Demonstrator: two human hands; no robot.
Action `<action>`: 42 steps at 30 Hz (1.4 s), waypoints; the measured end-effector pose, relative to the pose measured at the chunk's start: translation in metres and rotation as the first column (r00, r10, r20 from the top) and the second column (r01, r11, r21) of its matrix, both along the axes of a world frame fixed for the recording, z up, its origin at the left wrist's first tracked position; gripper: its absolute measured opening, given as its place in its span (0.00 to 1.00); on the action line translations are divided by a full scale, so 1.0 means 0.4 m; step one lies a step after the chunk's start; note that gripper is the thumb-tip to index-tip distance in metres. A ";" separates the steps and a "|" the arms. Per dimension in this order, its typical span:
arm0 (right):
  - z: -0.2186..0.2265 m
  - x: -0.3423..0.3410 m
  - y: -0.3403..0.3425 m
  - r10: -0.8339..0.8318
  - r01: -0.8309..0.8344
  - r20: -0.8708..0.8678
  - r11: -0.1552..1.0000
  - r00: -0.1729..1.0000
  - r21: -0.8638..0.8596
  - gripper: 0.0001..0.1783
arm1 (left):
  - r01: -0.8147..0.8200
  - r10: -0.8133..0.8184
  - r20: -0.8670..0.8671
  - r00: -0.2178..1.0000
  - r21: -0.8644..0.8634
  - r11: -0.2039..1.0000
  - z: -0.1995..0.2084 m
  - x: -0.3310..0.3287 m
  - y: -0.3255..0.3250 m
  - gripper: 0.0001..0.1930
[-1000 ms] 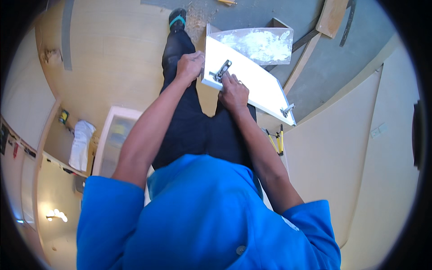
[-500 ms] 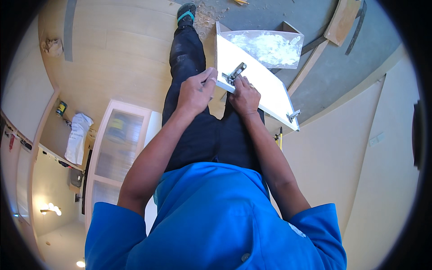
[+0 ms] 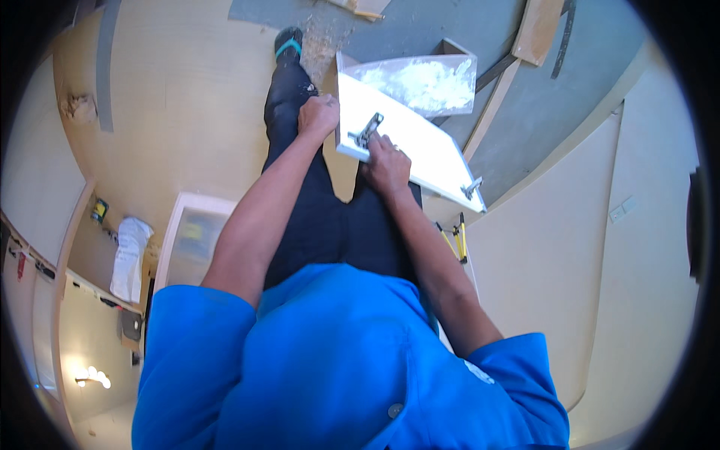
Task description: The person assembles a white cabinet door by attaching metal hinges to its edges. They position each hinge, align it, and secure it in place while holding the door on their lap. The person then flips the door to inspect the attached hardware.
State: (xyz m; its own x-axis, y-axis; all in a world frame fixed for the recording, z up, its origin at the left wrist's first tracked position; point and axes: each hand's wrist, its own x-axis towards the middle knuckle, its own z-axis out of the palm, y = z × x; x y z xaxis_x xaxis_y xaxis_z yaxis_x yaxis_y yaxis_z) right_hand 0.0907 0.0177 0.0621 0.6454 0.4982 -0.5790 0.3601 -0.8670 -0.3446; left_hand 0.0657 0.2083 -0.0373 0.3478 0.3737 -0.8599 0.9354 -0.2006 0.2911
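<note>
A white cabinet door (image 3: 412,139) lies tilted over my legs, its near edge toward me. Two metal hinges are fixed along that edge: one hinge (image 3: 367,130) stands at the left end, another hinge (image 3: 472,187) at the right end. My right hand (image 3: 388,166) grips the near edge beside the left hinge, its fingertips bent over the white face. Just off the door's left end, my left hand (image 3: 319,116) is closed in a fist; whatever it may hold is hidden.
Behind the door is a box-like piece with a white-smeared panel (image 3: 424,82). Wooden strips (image 3: 491,109) and a board (image 3: 538,31) lie at the far right. Wood shavings (image 3: 322,56) litter the floor by my foot. A yellow-handled tool (image 3: 461,238) is near my right forearm; a framed panel (image 3: 199,232) lies left.
My left hand has moved away from the hinge, out past the door's left end, and closed. My right hand stays at the door's edge. The whole view has shifted slightly.
</note>
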 end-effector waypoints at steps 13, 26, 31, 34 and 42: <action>-0.007 0.000 -0.015 0.010 -0.013 -0.085 0.999 0.996 -0.033 0.33 | -0.116 0.129 0.045 0.991 -0.217 0.969 0.365 0.005 0.025 0.23; 0.010 0.044 -0.012 0.057 -0.057 -0.064 0.998 0.996 0.002 0.25 | -0.286 0.269 -0.195 0.943 -0.066 0.956 -0.246 0.000 0.164 0.14; -0.004 0.199 -0.003 -0.054 0.040 -0.121 0.992 0.991 -0.117 0.18 | -0.641 0.678 0.007 0.735 -0.319 0.698 0.021 0.038 0.191 0.23; -0.043 0.382 -0.009 -0.073 0.058 -0.106 0.989 0.992 -0.138 0.23 | -0.694 0.741 -0.008 0.672 -0.356 0.625 0.141 0.001 0.163 0.25; -0.353 0.747 -0.056 -0.120 0.146 -0.417 0.989 0.901 0.032 0.23 | -0.746 0.779 -0.098 0.619 -0.383 0.545 0.134 -0.168 0.022 0.27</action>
